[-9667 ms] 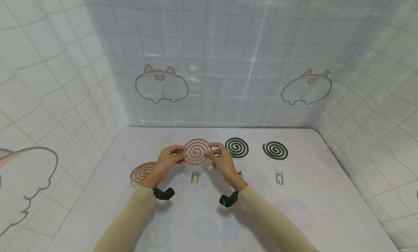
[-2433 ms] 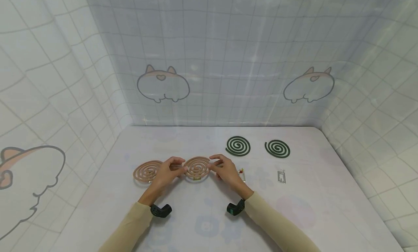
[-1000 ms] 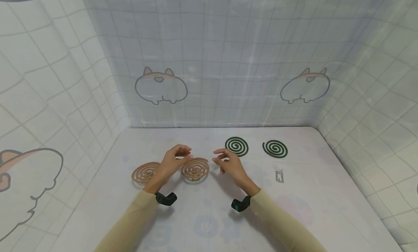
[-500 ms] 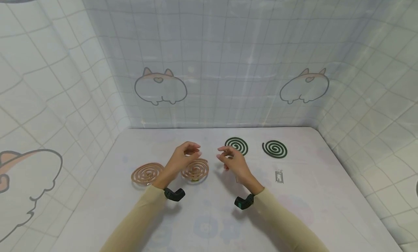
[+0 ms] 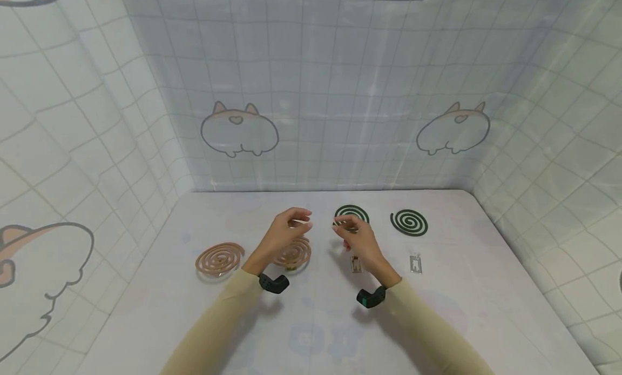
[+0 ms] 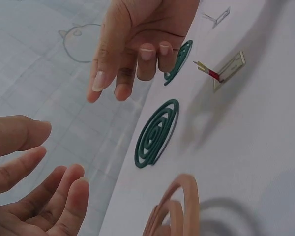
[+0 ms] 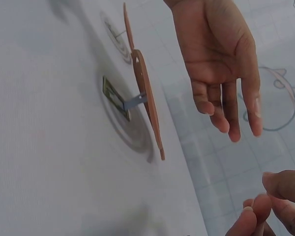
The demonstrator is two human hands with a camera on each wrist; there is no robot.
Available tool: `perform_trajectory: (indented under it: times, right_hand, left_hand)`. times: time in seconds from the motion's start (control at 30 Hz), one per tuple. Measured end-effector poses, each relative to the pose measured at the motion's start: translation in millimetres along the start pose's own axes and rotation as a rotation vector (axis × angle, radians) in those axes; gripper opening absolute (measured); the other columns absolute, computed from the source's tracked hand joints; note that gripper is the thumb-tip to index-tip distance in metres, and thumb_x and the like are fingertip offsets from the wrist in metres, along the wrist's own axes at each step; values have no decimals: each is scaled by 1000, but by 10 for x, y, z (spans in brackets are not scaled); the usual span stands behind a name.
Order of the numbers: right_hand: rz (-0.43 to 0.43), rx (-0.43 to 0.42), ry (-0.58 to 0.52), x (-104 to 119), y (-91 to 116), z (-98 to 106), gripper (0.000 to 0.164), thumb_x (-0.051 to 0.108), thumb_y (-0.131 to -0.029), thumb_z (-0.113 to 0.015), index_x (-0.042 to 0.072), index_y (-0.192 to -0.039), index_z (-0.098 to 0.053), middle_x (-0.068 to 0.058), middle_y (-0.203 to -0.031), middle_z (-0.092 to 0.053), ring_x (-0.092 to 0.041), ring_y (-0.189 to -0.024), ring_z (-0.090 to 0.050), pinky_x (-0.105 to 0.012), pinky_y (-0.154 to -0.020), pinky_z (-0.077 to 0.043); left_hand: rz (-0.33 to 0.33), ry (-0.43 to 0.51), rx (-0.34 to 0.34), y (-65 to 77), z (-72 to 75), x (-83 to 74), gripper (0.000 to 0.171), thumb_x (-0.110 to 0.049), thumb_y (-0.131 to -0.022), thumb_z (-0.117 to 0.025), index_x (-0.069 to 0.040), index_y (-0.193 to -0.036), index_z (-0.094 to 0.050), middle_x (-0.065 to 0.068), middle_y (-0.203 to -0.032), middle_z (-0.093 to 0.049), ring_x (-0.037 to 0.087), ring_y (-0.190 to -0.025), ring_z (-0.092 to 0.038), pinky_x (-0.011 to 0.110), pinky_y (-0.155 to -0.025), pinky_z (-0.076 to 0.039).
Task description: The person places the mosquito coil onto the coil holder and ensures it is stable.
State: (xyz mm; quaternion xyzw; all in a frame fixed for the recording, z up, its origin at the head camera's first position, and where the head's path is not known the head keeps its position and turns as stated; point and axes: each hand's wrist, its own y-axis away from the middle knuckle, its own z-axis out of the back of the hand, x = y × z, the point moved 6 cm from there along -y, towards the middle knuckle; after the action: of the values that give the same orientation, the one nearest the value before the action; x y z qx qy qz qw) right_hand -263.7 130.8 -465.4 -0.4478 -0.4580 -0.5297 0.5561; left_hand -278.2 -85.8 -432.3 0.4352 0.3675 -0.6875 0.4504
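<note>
An orange mosquito coil rests raised on the prong of a small metal stand; the right wrist view shows the gap between this coil and the table. Above it my left hand hovers empty, fingers loosely bent, hiding part of the coil. My right hand is also empty, in the air in front of the nearer-to-centre green coil, which it partly covers. Below that hand lies a second stand, whose upturned red-and-gold prong shows in the left wrist view. Fingertips of both hands face each other, apart.
Another orange coil sits raised at the left. A second green coil lies flat at the back right, with a silver stand in front of it. Grid-patterned cloth walls enclose the white table on three sides.
Both hands held the middle orange coil, lowered it from the back onto its stand and let go. Since then both hands have drifted right, the right one reaching the green coil's front.
</note>
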Motion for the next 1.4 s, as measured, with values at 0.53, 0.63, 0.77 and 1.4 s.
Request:
perform_trajectory:
  times: [0.53, 0.63, 0.77, 1.4]
  right_hand:
    - [0, -43, -19, -91, -58, 253, 29, 22, -97, -74, 12, -124, -70, -15, -109, -66, -17, -61, -52, -28, -56, -48]
    - [0, -48, -10, -112, -69, 306, 31, 20, -98, -73, 9, -127, -69, -14, -107, -66, -17, -61, -52, -29, -56, -49]
    - [-11, -57, 0, -141, -91, 378, 35, 19, -99, -72, 5, -131, -65, -15, -107, -65, -18, -63, -52, -29, -56, -49]
    - [-47, -99, 5, -295, -199, 591, 39, 20, -100, -71, 3, -134, -62, -18, -115, -61, -16, -63, -53, -27, -57, -50]
  left_hand:
    - [47, 54, 19, -218, -346, -40, 38, -18, -100, -71, -6, -134, -61, 17, -129, -61, 24, -102, -68, 53, -92, -55]
    - [50, 55, 24, -260, -420, -30, 38, -18, -100, -71, -4, -134, -60, 20, -131, -60, 26, -102, -67, 49, -90, -57]
    - [50, 77, 27, -317, -512, -15, 37, -15, -100, -70, 0, -133, -60, 26, -134, -57, 28, -101, -68, 47, -88, -58]
    - [202, 59, 5, -474, -806, 133, 33, -20, -97, -73, -10, -127, -63, 21, -139, -54, 31, -104, -65, 50, -88, -55]
